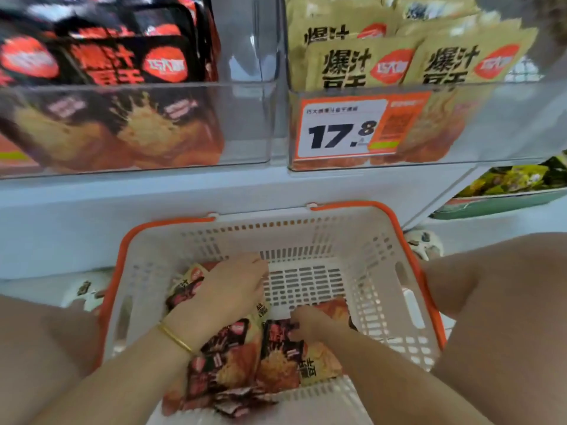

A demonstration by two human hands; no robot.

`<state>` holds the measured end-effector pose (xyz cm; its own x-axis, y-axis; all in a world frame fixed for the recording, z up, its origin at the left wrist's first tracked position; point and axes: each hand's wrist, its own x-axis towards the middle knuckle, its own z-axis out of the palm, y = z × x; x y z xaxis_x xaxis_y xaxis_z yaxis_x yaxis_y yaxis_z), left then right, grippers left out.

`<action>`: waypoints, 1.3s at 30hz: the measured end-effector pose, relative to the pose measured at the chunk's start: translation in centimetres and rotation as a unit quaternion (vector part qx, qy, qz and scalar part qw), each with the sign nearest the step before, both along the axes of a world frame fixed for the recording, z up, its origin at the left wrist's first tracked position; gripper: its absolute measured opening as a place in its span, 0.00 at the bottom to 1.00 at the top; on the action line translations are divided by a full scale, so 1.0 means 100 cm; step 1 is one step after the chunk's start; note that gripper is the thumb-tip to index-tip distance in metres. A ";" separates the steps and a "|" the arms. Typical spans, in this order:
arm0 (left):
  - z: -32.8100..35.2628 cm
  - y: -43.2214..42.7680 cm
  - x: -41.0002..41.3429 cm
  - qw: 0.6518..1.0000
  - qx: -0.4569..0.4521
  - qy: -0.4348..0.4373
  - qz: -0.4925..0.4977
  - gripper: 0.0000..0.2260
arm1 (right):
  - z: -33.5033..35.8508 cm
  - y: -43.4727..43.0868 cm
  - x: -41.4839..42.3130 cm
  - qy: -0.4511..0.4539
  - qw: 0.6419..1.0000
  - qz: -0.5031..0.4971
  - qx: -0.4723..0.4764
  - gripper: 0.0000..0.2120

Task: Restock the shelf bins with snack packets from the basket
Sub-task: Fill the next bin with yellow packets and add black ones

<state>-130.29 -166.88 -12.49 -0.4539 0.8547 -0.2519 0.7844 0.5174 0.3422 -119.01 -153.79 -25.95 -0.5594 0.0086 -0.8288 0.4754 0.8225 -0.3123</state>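
A white basket (377, 240) with an orange rim sits on the floor below the shelf. Several black and tan snack packets (276, 357) lie in its near left half. My left hand (233, 286), a gold bangle on its wrist, lies over the packets at the basket's left, fingers curled down onto them. My right hand (310, 323) pinches the top edge of a black packet near the middle. Above, a clear left bin (245, 124) holds black packets and a clear right bin (506, 124) holds tan packets.
A price tag reading 17.8 (346, 130) hangs on the right bin's front. My knees flank the basket on both sides. A lower shelf tray (497, 204) with green packets shows at the right. The far right half of the basket's floor is bare.
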 end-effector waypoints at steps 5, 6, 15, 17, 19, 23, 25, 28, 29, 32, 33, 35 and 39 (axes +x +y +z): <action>0.004 -0.001 0.002 0.995 -0.075 -0.050 0.033 0.16 | 0.072 0.026 -0.023 0.023 0.993 -0.073 -0.086 0.08; 0.009 0.000 0.003 0.993 -0.085 -0.075 0.044 0.18 | 0.098 0.031 -0.030 0.041 0.992 -0.071 -0.099 0.11; 0.144 -0.001 -0.015 0.986 0.135 -0.077 0.067 0.06 | 0.274 0.028 -0.034 0.364 0.900 -0.144 -0.192 0.08; 0.183 -0.012 -0.018 0.978 0.193 -0.049 0.065 0.07 | 0.303 0.018 -0.037 0.438 0.860 -0.145 -0.216 0.12; 0.220 -0.022 -0.022 0.967 0.247 -0.005 0.066 0.05 | 0.331 0.007 -0.045 0.506 0.826 -0.145 -0.203 0.15; 0.272 -0.030 -0.044 0.916 0.379 0.057 0.117 0.09 | 0.386 -0.011 -0.073 0.634 0.742 -0.145 -0.162 0.15; 0.284 -0.031 -0.054 0.891 0.431 0.063 0.131 0.10 | 0.403 -0.016 -0.087 0.687 0.704 -0.131 -0.122 0.13; 0.290 -0.030 -0.063 0.872 0.458 0.099 0.143 0.07 | 0.412 -0.020 -0.104 0.731 0.671 -0.110 -0.061 0.12; 0.290 -0.030 -0.065 0.867 0.465 0.108 0.146 0.06 | 0.412 -0.021 -0.107 0.735 0.668 -0.107 -0.049 0.12; 0.280 -0.027 -0.071 0.866 0.460 0.119 0.157 0.06 | 0.403 -0.021 -0.114 0.736 0.668 -0.107 -0.021 0.12; 0.275 -0.026 -0.073 0.870 0.449 0.121 0.160 0.06 | 0.398 -0.021 -0.116 0.730 0.674 -0.113 -0.016 0.11; 0.264 -0.025 -0.078 0.882 0.422 0.133 0.163 0.05 | 0.388 -0.021 -0.119 0.710 0.695 -0.113 0.012 0.09; 0.246 -0.029 -0.088 0.900 0.334 0.228 0.160 0.04 | 0.374 -0.025 -0.121 0.643 0.750 -0.089 0.124 0.11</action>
<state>-139.05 -169.81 12.10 -0.6302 0.5534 0.5447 0.7693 0.5403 0.3411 -131.09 -156.27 11.46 -0.8671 0.2418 0.4355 0.0200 0.8905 -0.4546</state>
